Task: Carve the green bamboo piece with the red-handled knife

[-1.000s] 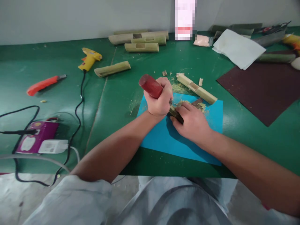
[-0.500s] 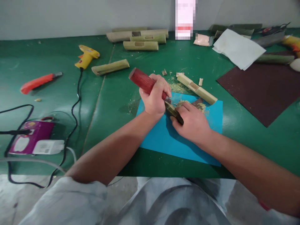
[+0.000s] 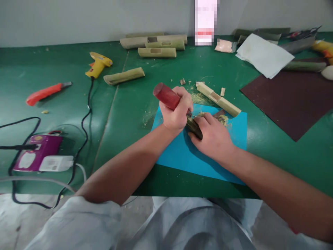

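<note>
My left hand [image 3: 175,111] is closed round the thick red handle [image 3: 166,96] of a tool with a dark metal collar; its working end is hidden by my hand and the bamboo. Pressed against it is a short dark green piece of bamboo [image 3: 194,128], tilted down to the right. My right hand [image 3: 212,130] grips that piece with thumb and fingers, over a blue sheet [image 3: 174,149]. Pale shavings [image 3: 223,120] lie just behind the right hand. Farther back rests a notched, split length of bamboo [image 3: 218,99].
On the left lie a yellow glue gun [image 3: 97,66], a red-handled cutter [image 3: 47,93], a bamboo tube [image 3: 125,76] and a purple power box [image 3: 39,152] with cables. Cut bamboo tubes [image 3: 157,52] line the wall. At right, white paper [image 3: 265,55] overlaps a dark brown sheet [image 3: 288,104].
My left hand and the red handle have shifted right and slightly down along the bamboo, closer to my right hand. The right hand keeps its grip almost in place.
</note>
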Available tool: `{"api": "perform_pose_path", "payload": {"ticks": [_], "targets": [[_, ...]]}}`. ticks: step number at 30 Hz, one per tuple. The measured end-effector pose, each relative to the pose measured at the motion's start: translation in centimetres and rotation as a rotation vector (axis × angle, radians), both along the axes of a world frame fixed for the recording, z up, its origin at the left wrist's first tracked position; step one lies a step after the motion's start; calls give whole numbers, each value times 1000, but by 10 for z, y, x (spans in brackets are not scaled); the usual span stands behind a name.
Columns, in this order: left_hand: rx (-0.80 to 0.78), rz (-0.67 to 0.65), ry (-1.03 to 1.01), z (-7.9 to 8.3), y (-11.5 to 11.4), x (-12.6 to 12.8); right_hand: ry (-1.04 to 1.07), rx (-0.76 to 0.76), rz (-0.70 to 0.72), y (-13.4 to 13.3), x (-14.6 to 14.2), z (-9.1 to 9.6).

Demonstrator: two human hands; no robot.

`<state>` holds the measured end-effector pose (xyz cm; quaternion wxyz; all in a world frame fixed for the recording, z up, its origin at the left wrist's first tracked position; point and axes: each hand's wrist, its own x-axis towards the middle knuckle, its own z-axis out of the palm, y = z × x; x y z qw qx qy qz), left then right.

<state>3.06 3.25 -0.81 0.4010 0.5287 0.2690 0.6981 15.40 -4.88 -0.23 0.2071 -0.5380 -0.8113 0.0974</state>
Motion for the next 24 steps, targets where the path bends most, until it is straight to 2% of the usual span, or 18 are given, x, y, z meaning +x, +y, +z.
{"api": "perform_pose_path", "payload": {"ticks": [4, 8, 15, 20, 24], "targets": [[4, -72, 29, -1, 4, 0, -79, 12, 28, 0, 1, 6], [-3, -62, 61, 1, 6, 3, -146, -11, 35, 0, 0, 11], [-38, -20, -11, 3, 5, 4, -77, -1, 65, 2, -2, 7], [-62, -83, -107, 4, 8, 0, -33, -5, 17, 3, 1, 4], [-96, 16, -174, 2, 12, 1, -31, 2, 26, 2, 1, 3]]}}
